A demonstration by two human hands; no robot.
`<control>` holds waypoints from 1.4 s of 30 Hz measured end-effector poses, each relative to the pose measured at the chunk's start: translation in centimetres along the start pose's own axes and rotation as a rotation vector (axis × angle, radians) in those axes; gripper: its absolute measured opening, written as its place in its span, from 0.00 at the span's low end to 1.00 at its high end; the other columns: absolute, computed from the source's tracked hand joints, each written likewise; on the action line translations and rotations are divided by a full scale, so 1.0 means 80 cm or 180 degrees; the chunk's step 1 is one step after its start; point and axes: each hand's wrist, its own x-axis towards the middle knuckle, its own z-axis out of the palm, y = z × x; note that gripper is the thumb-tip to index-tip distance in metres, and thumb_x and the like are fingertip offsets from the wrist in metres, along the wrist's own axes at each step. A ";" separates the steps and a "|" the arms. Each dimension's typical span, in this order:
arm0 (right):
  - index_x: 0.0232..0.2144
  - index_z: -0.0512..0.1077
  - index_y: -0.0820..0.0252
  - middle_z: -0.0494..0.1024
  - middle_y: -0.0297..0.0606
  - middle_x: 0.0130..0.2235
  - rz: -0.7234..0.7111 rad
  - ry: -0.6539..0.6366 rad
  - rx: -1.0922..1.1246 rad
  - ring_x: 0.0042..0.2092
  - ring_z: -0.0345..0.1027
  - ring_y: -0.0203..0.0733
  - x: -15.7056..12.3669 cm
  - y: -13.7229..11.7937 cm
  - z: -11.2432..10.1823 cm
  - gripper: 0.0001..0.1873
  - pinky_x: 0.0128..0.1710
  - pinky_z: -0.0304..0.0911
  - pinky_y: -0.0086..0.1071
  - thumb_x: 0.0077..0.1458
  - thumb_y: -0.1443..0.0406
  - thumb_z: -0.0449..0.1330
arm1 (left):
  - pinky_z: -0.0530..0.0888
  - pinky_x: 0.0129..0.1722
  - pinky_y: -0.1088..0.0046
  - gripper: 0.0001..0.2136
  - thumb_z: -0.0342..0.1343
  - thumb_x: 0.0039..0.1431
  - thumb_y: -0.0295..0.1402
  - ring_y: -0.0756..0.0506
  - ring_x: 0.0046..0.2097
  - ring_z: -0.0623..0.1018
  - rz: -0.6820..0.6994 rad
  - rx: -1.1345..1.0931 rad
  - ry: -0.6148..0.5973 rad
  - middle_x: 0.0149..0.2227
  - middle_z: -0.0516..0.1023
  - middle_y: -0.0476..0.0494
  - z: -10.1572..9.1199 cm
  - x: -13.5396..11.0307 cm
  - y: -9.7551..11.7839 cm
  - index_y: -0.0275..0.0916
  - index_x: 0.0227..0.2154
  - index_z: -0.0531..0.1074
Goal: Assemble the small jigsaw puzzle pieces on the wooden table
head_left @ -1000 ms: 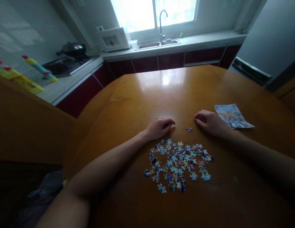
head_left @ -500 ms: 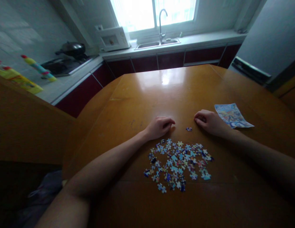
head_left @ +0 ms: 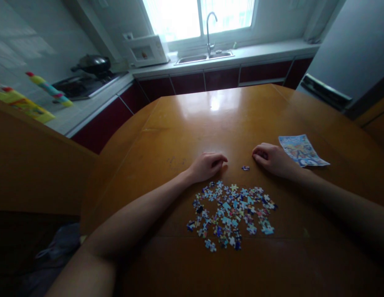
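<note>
Both of my hands rest on a round wooden table (head_left: 229, 119). My left hand (head_left: 207, 166) lies with its fingers curled loosely under; nothing shows in them. My right hand (head_left: 272, 159) is curled the same way, knuckles up, with nothing visible in it. Between the two hands lies a single small jigsaw piece (head_left: 245, 168), touched by neither hand. Closer to me, a scattered heap of several colourful puzzle pieces (head_left: 232, 212) is spread on the wood. A printed picture sheet (head_left: 301, 149) lies just right of my right hand.
Beyond the table runs a kitchen counter with a sink and tap (head_left: 209, 45), a white microwave (head_left: 145, 50) and a stove with a black wok (head_left: 93, 66). Yellow bottles (head_left: 31, 103) stand at the left. A grey fridge (head_left: 349, 53) is at the right.
</note>
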 end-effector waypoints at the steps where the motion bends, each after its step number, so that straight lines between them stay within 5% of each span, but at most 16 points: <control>1: 0.33 0.74 0.57 0.77 0.40 0.35 0.0001 0.0005 0.0005 0.34 0.70 0.43 0.000 0.000 0.000 0.06 0.34 0.64 0.36 0.57 0.63 0.58 | 0.70 0.32 0.75 0.10 0.52 0.64 0.28 0.51 0.30 0.75 -0.0008 -0.0008 -0.0003 0.32 0.80 0.44 0.000 0.000 0.000 0.36 0.39 0.79; 12: 0.34 0.74 0.57 0.78 0.41 0.37 0.0000 -0.0039 0.0051 0.35 0.70 0.44 0.000 0.002 0.000 0.06 0.35 0.65 0.37 0.58 0.63 0.58 | 0.68 0.30 0.76 0.11 0.52 0.64 0.30 0.52 0.28 0.72 -0.0472 -0.0394 -0.0145 0.29 0.79 0.46 -0.009 0.005 0.001 0.34 0.38 0.79; 17: 0.34 0.74 0.56 0.78 0.41 0.36 -0.0059 -0.0062 0.0027 0.35 0.70 0.44 0.000 0.003 0.001 0.06 0.35 0.65 0.36 0.58 0.63 0.57 | 0.69 0.30 0.77 0.08 0.58 0.61 0.33 0.51 0.30 0.76 -0.0605 -0.0543 -0.1129 0.31 0.81 0.45 -0.042 0.009 0.009 0.36 0.36 0.80; 22: 0.33 0.74 0.57 0.77 0.41 0.35 -0.0026 -0.0018 0.0016 0.34 0.70 0.44 0.000 -0.001 -0.001 0.06 0.33 0.63 0.36 0.58 0.63 0.57 | 0.63 0.22 0.78 0.06 0.66 0.52 0.36 0.51 0.24 0.74 -0.0761 -0.0215 -0.1833 0.23 0.79 0.50 -0.076 0.003 0.009 0.38 0.27 0.80; 28: 0.33 0.75 0.57 0.78 0.41 0.35 -0.0001 -0.0003 0.0015 0.34 0.70 0.44 0.000 -0.002 -0.002 0.07 0.34 0.63 0.36 0.58 0.63 0.57 | 0.60 0.20 0.78 0.07 0.70 0.46 0.35 0.51 0.22 0.74 -0.1042 0.0339 -0.2780 0.22 0.80 0.51 -0.095 -0.004 0.021 0.40 0.22 0.79; 42: 0.34 0.75 0.57 0.79 0.41 0.35 0.0092 -0.0026 -0.0070 0.33 0.71 0.44 0.002 0.005 0.002 0.07 0.32 0.62 0.36 0.57 0.62 0.58 | 0.62 0.21 0.78 0.03 0.69 0.47 0.29 0.51 0.23 0.74 -0.1016 0.0570 -0.2957 0.23 0.80 0.50 -0.089 -0.003 0.017 0.40 0.24 0.80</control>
